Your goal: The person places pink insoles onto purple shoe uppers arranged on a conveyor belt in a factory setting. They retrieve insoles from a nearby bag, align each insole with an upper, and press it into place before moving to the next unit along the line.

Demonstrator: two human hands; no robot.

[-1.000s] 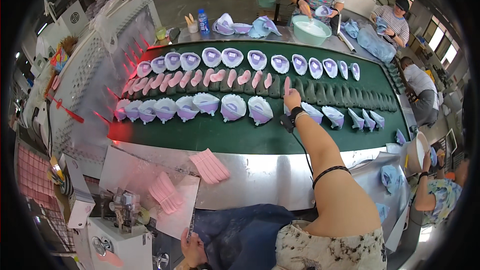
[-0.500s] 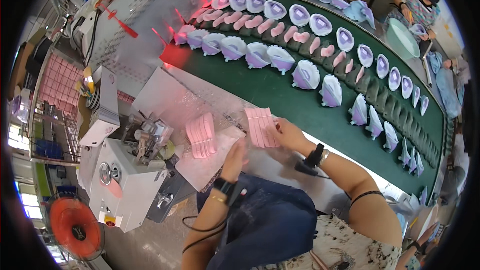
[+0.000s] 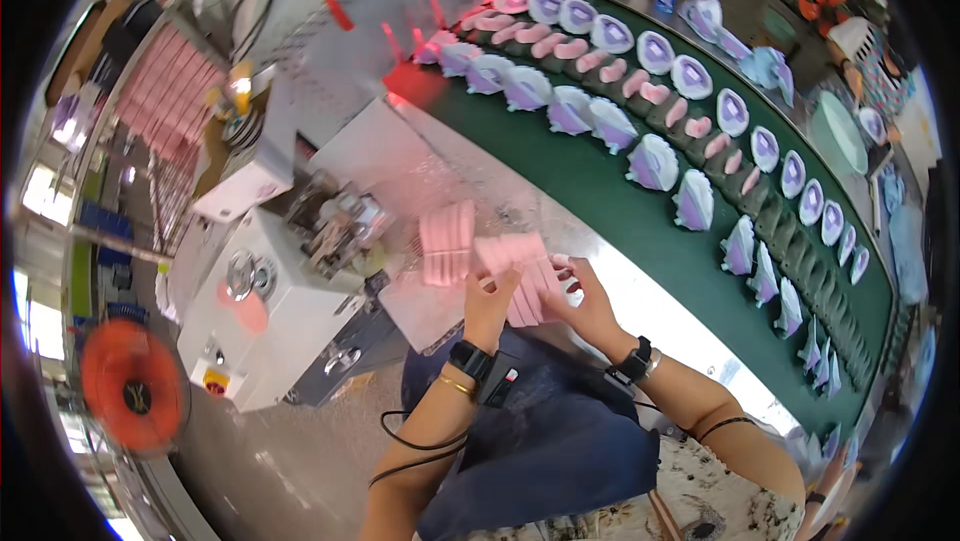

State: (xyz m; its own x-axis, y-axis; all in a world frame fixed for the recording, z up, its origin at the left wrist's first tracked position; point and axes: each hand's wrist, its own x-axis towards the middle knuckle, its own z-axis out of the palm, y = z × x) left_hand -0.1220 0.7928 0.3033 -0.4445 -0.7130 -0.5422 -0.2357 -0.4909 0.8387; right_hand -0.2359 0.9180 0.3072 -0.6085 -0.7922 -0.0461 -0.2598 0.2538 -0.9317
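Observation:
A bundle of pink strips (image 3: 512, 249) is between my two hands, just above the near side of the metal worktable. My left hand (image 3: 490, 309) pinches its left edge between thumb and fingers. Its right side is gripped by my right hand (image 3: 585, 309), with the thumb side toward me and some fingertips hidden behind the strips. Close by on the left, a second bundle of pink strips (image 3: 446, 241) lies on the table and touches neither hand. Both wrists carry black strapped devices with cables.
To the left stands a white machine (image 3: 290, 291) with a metal head. A green conveyor (image 3: 520, 146) runs along the far right, bearing rows of lilac-and-white cup-shaped pieces (image 3: 655, 163) and small pink pads (image 3: 655, 93). An orange fan (image 3: 135, 381) is at lower left. Another person (image 3: 870, 61) works beyond.
My left hand has gone from flat and apart to pinching the bundle that my right hand held alone. The strips are now fanned and turned. The whole view has swung, shifting the scene rightward.

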